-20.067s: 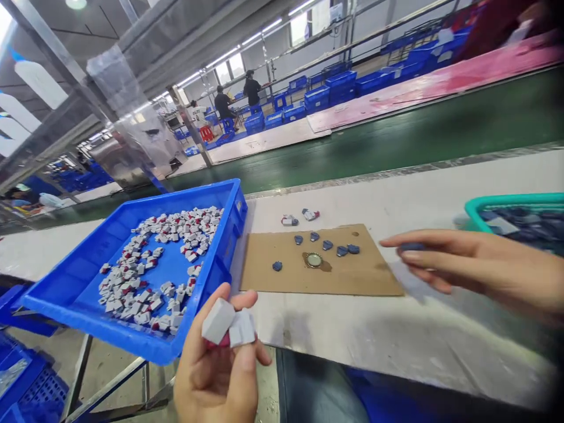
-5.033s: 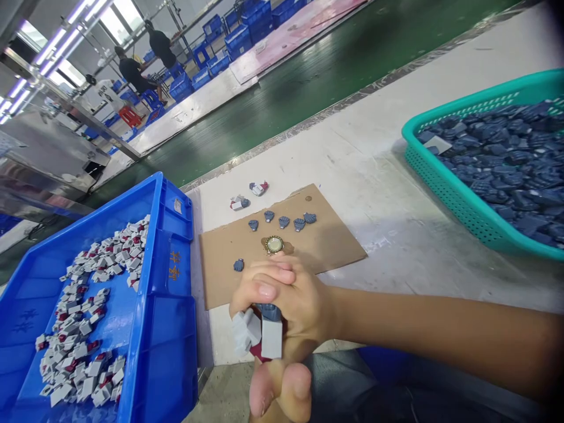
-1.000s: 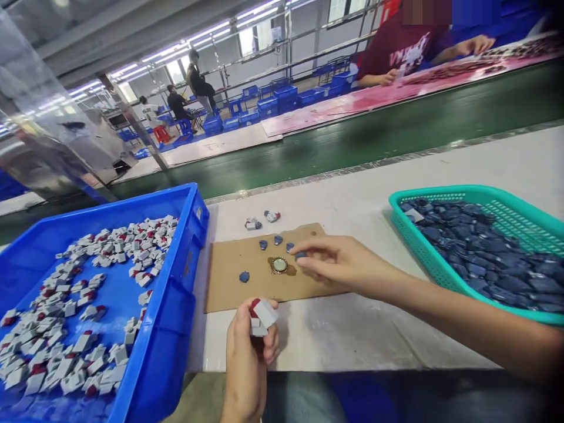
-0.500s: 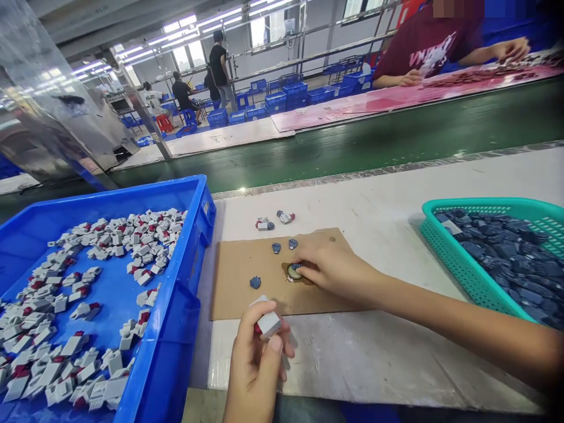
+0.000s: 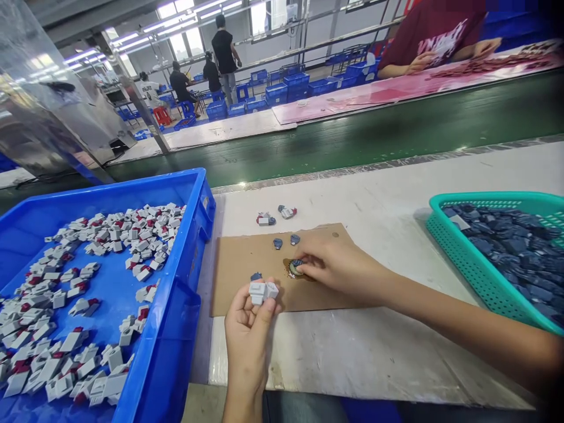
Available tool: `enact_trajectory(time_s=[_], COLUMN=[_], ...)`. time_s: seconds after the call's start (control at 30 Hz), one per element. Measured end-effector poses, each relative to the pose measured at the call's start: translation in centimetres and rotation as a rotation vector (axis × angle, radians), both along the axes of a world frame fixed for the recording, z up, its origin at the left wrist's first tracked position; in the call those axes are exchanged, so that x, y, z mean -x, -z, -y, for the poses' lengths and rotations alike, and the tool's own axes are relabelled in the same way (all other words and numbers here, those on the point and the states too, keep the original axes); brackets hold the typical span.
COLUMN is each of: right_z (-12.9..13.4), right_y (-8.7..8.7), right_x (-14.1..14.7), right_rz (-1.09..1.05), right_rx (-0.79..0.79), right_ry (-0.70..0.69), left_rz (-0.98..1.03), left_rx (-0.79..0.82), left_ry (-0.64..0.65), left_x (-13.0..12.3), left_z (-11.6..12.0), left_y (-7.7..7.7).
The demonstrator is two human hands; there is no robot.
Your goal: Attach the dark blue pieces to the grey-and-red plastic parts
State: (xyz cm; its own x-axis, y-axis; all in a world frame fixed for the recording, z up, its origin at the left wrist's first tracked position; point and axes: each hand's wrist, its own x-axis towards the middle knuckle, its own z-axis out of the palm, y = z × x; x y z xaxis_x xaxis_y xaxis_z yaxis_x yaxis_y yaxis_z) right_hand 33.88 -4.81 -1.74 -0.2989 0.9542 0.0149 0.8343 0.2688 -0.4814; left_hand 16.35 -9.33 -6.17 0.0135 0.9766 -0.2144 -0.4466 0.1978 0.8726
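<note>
While the left hand [image 5: 245, 329] holds up a pale grey, blocky piece [image 5: 263, 292] near the cardboard's front edge, the right hand [image 5: 337, 261] reaches in from the right and pinches a small dark blue piece [image 5: 298, 263] at a round, shallow dish [image 5: 294, 272]. The right thumb and forefinger are closed on the blue piece, which they partly cover, so its long axis cannot be told. The left fingers and thumb are clamped on the grey piece, whose longer side runs roughly left to right.

The key relation is between these two pieces: from the left fingers, the blue one lies ahead and to the right, near but apart. The dish is between the hands, closer to the right, on a brown sheet of cardboard [image 5: 238, 255] with a dark wet patch around it. Whether the blue piece touches the dish is hidden.

Another blue piece [image 5: 256, 275] lies on the cardboard just beyond the left hand, and two more [image 5: 277, 243] lie past the dish. Farther out on the white table [image 5: 352, 346] are two grey, red and blue clusters [image 5: 265, 220]. A blue bin [image 5: 185, 294] of grey and red pieces stands at the left, and a green basket [image 5: 453, 255] of dark blue pieces at the right. Across a green belt [image 5: 352, 144], a person in a dark red shirt [image 5: 434, 35] has both hands over a pink surface.
</note>
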Motion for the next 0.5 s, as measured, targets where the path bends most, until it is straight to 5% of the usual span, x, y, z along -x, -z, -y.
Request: enact_trajectory(time_s=[0.2, 0.5], right_z=[2.1, 2.8], right_y=[-1.1, -1.2], right_x=[1.5, 3.4], right_rz=[-0.590, -0.700], right_rx=[0.009, 0.123], right_ry=[0.025, -0.037], left_rz=[0.142, 0.159], left_rx=[0.043, 0.017], left_ry=[-0.030, -0.034], left_x=[0.5, 0.6], left_z=[0.1, 0.1], left_y=[0.1, 0.7])
